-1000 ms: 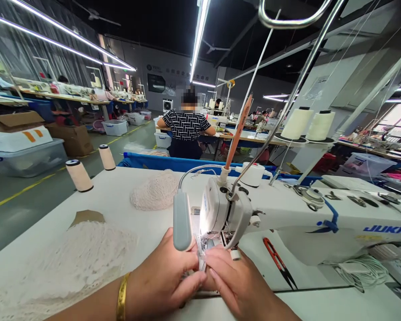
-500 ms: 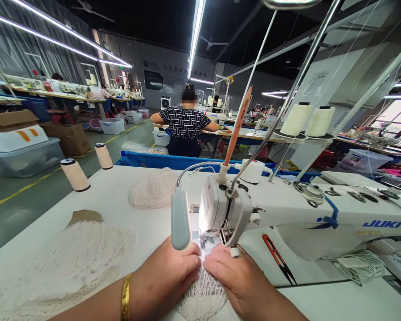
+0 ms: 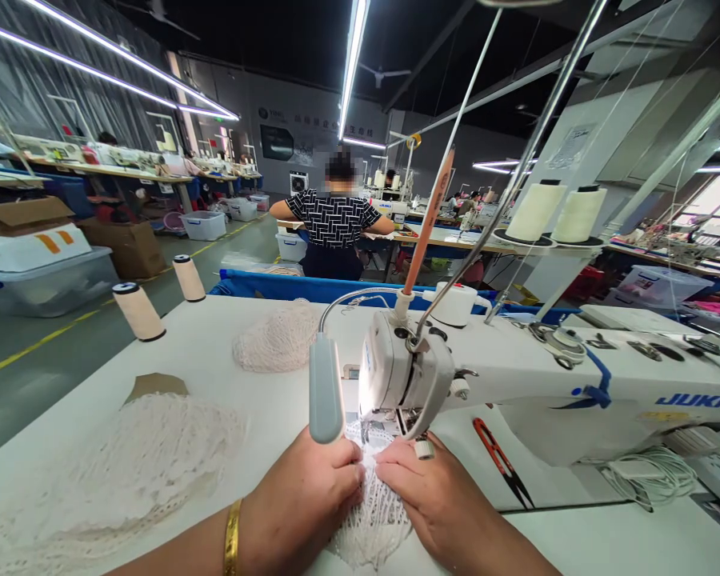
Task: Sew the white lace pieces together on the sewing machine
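Note:
White lace fabric (image 3: 375, 512) lies under the needle area of a white sewing machine (image 3: 390, 372) and hangs toward me. My left hand (image 3: 318, 488), with a gold bangle on its wrist, pinches the lace's left side just in front of the presser foot. Opposite it, my right hand (image 3: 426, 488) has thumb and fingers closed on the right side of the lace. A lit grey lamp (image 3: 326, 392) hangs above my left fingers. The presser foot is partly hidden by the machine head and glare.
Left on the table are a lace pile (image 3: 144, 456) and a smaller lace piece (image 3: 273, 340). Two thread cones (image 3: 138, 312) stand at the table's left edge. Red-handled thread snips (image 3: 502, 462) lie right of my hands, near coiled cable (image 3: 651, 478). A co-worker (image 3: 334, 228) sits ahead.
The lace and both hands have shifted slightly; my right hand sits a little farther right, with a wider gap between the hands. The view has moved slightly.

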The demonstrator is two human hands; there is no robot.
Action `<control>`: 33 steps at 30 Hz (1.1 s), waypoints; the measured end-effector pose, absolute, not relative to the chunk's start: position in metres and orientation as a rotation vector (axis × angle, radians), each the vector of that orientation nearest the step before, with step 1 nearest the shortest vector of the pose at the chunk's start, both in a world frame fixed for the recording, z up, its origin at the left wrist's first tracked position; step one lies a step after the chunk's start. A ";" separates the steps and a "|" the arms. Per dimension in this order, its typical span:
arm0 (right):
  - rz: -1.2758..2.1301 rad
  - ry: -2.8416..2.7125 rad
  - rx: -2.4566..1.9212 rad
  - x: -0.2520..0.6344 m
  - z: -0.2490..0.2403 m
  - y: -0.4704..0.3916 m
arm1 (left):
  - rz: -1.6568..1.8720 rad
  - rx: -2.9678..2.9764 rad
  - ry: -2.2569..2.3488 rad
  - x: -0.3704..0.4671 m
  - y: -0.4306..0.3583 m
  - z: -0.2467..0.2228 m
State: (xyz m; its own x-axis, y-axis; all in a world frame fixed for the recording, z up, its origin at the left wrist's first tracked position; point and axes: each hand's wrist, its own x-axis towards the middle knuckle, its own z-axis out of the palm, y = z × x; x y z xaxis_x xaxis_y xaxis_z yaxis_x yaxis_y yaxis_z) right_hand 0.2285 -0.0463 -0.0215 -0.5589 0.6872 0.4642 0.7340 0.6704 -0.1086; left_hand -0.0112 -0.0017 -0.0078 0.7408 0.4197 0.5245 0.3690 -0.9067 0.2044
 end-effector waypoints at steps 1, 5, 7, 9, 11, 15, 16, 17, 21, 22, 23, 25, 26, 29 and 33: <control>-0.110 -2.400 -1.113 0.229 -0.021 -0.046 | 0.902 2.855 0.653 -0.011 -0.001 -0.008; -0.056 -2.331 -1.146 0.229 -0.020 -0.045 | 0.872 2.893 0.697 -0.010 0.002 -0.009; -0.059 -2.299 -1.162 0.229 -0.019 -0.045 | 0.855 2.898 0.732 -0.010 0.004 -0.009; -0.071 -2.275 -1.185 0.228 -0.017 -0.044 | 0.879 2.887 0.770 -0.010 0.007 -0.008; -0.098 -2.253 -1.188 0.228 -0.016 -0.043 | 0.905 2.867 0.770 -0.011 0.007 -0.005; -0.085 -2.313 -1.046 0.229 -0.014 -0.046 | 0.836 2.826 0.627 -0.016 0.000 0.003; -0.058 -2.355 -0.994 0.229 -0.013 -0.047 | 0.802 2.815 0.593 -0.017 -0.003 0.004; -0.027 -2.395 -0.947 0.229 -0.013 -0.049 | 0.777 2.805 0.575 -0.018 -0.006 0.004; 0.061 -2.458 -0.899 0.231 -0.014 -0.053 | 0.799 2.814 0.540 -0.019 -0.013 -0.002; 0.063 -2.452 -0.900 0.231 -0.015 -0.053 | 0.815 2.827 0.531 -0.018 -0.013 -0.004; 0.064 -2.446 -0.902 0.231 -0.015 -0.053 | 0.827 2.842 0.516 -0.018 -0.013 -0.005; 0.052 -2.438 -0.916 0.231 -0.016 -0.052 | 0.833 2.877 0.496 -0.018 -0.011 -0.008; 0.037 -2.442 -0.932 0.231 -0.017 -0.052 | 0.838 2.891 0.484 -0.018 -0.011 -0.009; -0.024 -2.478 -1.001 0.231 -0.021 -0.050 | 0.857 2.888 0.445 -0.018 -0.009 -0.008; -0.063 -2.498 -1.073 0.231 -0.024 -0.050 | 0.874 2.868 0.454 -0.015 -0.009 -0.002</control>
